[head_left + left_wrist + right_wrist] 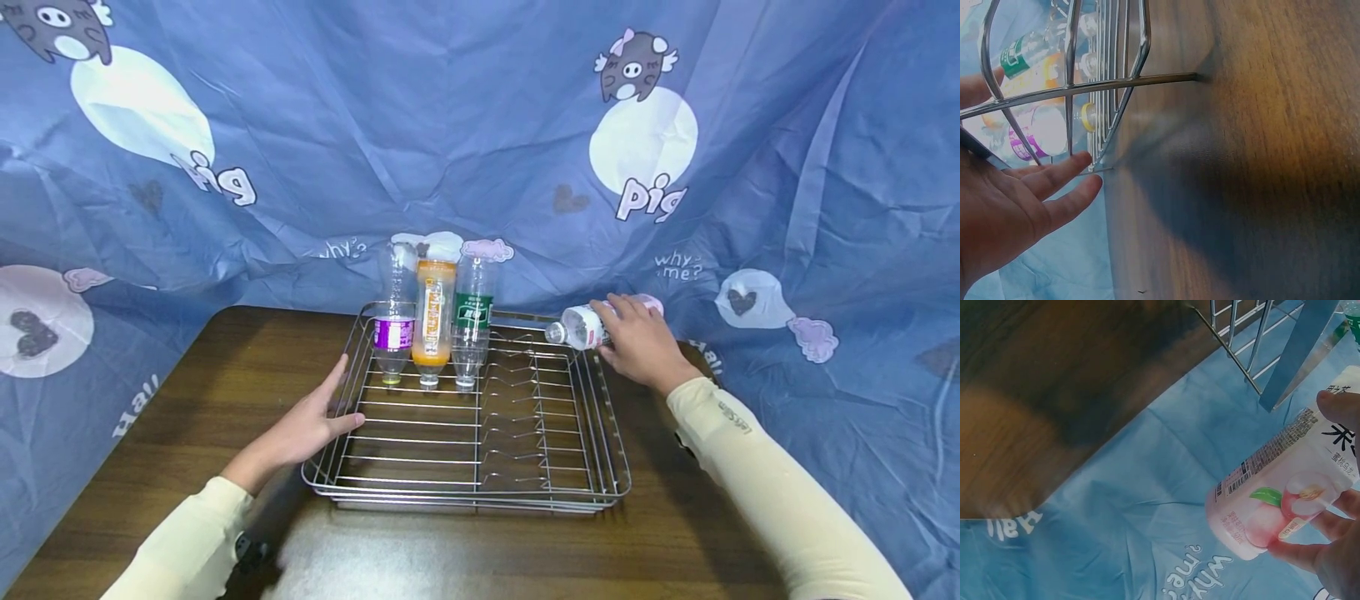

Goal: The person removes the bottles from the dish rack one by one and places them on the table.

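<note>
My right hand (636,340) grips a bottle with a pink peach label (1272,503), tilted on its side, its cap end pointing left over the rack's back right corner. The left hand (311,423) has its fingers spread at the left rim of the wire dish rack (480,498); in the left wrist view the fingers lie along the outside of the wires. Three bottles stand upside down at the back left of the rack: a clear one with a purple label (393,333), an orange-labelled one (433,312) and a clear one with a green label (472,312).
The rack stands on a dark wooden table (247,367). Wavy wire dividers (517,433) run along its right half. Behind the table hangs a blue cloth (480,125) printed with pigs and words, and it also drops past the table's right side.
</note>
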A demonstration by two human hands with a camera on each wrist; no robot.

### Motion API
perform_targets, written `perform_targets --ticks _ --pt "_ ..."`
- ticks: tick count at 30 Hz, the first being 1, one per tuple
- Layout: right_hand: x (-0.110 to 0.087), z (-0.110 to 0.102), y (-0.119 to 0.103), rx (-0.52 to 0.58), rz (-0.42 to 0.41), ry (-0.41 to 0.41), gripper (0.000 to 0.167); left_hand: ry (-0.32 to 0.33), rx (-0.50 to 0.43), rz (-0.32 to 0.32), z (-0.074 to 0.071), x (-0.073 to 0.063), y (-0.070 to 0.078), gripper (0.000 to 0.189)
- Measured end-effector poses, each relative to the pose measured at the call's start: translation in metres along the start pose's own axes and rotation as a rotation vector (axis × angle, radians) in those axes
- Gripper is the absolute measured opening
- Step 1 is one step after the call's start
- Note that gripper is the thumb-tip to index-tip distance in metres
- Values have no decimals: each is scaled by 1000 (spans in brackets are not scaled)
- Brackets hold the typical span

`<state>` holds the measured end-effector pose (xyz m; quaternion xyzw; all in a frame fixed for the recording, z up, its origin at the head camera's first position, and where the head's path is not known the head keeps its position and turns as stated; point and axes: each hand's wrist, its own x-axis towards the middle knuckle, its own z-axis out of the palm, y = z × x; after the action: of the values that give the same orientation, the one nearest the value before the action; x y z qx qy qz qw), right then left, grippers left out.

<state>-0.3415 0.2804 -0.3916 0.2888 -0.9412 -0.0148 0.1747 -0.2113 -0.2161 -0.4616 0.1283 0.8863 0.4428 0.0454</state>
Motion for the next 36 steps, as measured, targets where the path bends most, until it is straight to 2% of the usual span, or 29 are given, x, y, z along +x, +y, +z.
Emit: perform_targets --ticks 6,9,15,22,30,36 --pt "-2 3 2 44 -32 68 73 2 1 -5 0 0 0 102" --pt "-4 4 1 59 -28 75 73 3 2 -4 1 0 0 102" --pt "-7 7 2 73 13 77 74 2 12 -1 1 0 -2 102" --pt "-9 12 2 123 112 97 72 3 14 -6 1 1 -3 102" --pt "-11 16 1 116 123 107 71 4 26 -12 2 1 -5 102" --pt "-11 17 2 132 162 133 72 9 30 -4 2 1 -4 101"
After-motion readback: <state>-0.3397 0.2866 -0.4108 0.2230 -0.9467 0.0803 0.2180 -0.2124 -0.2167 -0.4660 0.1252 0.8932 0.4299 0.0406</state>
